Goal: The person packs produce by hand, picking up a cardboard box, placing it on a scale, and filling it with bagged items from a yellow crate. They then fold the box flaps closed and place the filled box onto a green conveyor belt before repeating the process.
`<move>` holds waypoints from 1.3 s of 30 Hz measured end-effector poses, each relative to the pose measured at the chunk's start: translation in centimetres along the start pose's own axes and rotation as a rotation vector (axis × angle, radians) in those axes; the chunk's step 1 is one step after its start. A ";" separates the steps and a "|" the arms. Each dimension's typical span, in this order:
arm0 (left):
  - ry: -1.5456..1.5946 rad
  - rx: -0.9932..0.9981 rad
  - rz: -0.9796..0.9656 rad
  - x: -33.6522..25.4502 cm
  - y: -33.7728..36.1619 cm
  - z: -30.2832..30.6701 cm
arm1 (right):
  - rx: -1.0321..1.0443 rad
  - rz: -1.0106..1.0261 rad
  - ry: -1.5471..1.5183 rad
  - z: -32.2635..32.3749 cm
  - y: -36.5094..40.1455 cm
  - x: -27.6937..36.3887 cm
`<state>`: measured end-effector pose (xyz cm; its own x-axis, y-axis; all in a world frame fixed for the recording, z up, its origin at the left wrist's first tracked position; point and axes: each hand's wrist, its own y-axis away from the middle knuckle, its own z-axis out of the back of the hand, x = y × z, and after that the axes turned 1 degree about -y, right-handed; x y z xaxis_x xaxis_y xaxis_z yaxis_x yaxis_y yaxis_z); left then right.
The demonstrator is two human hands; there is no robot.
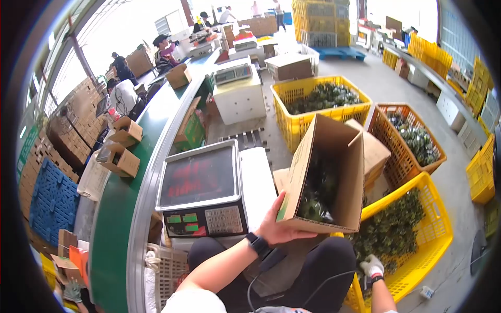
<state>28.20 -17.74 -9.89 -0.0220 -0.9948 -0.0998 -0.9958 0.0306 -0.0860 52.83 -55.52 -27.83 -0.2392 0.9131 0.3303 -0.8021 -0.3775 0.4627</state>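
Tilted above my lap, an open cardboard box rests in my left hand, which grips its lower left corner. Dark green, glossy packed items lie inside it. My right hand wears a whitish glove and reaches into a yellow crate of leafy green produce. Its fingers point down at the leaves; whether they hold any is too small to tell. Left of the box stands a weighing scale with a bare metal plate and lit green displays.
A green conveyor belt with small open boxes runs along the left. Another yellow crate and an orange crate hold greens ahead. At the lower left is a co-worker's gloved hand; other people work farther back.
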 end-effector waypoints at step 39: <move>-0.295 -0.449 -0.596 -8.8 10.8 -2.7 | 0.014 1.663 0.700 12.7 16.3 65.4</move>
<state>17.43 -8.89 -7.22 0.4868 -0.7624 -0.4262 -0.7744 -0.6025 0.1931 31.05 -3.91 11.78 -0.8684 -0.4944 0.0370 0.4958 -0.8669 0.0521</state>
